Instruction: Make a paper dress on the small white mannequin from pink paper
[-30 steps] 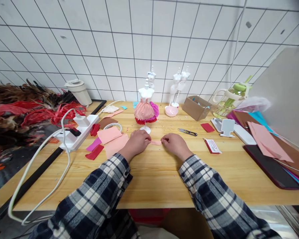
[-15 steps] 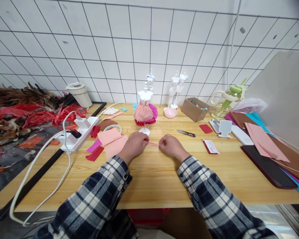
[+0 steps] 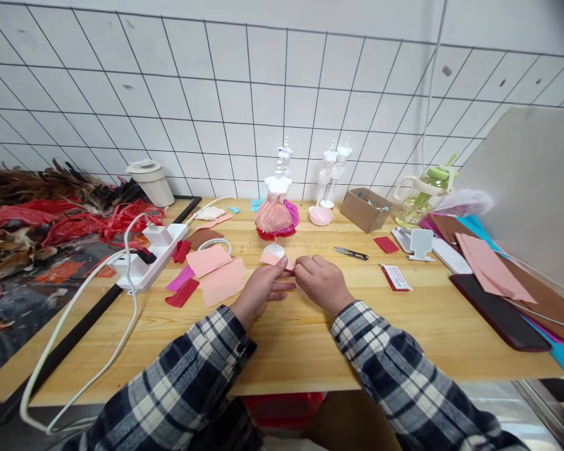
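Observation:
A small piece of pink crepe paper [image 3: 269,258] is held between my two hands, just in front of a doll mannequin [image 3: 277,184]. My left hand [image 3: 262,289] pinches it under the thumb, other fingers stretched out below. My right hand [image 3: 323,280] grips its right end with fingers curled in, hiding part of it. The mannequin wears a pink skirt [image 3: 273,217] with a red ruffled hem and a purple part behind. Larger pink crepe paper sheets [image 3: 223,283] lie left of my left hand, beside red and purple scraps [image 3: 182,292].
Thread snips [image 3: 351,254] and a red-and-white packet [image 3: 395,277] lie to the right. A pink bowl [image 3: 321,215], bare mannequins [image 3: 341,164] and a cardboard box [image 3: 365,209] stand behind. A power strip [image 3: 153,260] with cables is at left, a dark phone [image 3: 498,310] at right.
My left hand has turned palm-up, with fingers stretched beneath the pink paper. My right hand has moved closer to it. The strip, earlier stretched thin between both hands, now shows a wider face.

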`<action>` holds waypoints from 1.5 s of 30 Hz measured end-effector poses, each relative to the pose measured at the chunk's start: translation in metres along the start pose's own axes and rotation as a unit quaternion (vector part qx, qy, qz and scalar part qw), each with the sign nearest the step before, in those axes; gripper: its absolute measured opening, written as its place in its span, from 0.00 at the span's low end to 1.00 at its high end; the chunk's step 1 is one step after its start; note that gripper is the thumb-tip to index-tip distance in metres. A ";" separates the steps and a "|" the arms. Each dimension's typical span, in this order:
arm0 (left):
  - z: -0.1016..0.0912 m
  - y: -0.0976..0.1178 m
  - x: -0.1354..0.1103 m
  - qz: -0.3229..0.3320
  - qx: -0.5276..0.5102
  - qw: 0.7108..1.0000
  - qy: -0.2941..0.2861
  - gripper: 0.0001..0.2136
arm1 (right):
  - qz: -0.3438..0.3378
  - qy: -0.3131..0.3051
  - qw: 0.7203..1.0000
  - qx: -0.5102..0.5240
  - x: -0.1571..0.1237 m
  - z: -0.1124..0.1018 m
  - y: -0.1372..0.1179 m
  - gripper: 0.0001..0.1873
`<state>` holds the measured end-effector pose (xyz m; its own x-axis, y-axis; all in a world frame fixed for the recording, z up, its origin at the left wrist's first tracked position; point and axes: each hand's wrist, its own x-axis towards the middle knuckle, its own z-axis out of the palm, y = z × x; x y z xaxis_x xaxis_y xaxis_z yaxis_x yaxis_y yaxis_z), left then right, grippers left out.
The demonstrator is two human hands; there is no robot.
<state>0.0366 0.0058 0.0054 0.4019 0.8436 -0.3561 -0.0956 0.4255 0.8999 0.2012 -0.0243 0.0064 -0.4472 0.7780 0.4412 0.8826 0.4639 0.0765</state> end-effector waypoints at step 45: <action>-0.013 -0.004 0.016 0.013 0.061 0.998 -0.002 0.21 | 0.247 0.059 0.909 0.330 0.002 0.018 -0.003 0.07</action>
<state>0.0317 0.0213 -0.0069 0.4048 0.8523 -0.3312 0.0053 0.3600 0.9329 0.1954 -0.0163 -0.0089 0.0333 0.9274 0.3725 0.6746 0.2542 -0.6931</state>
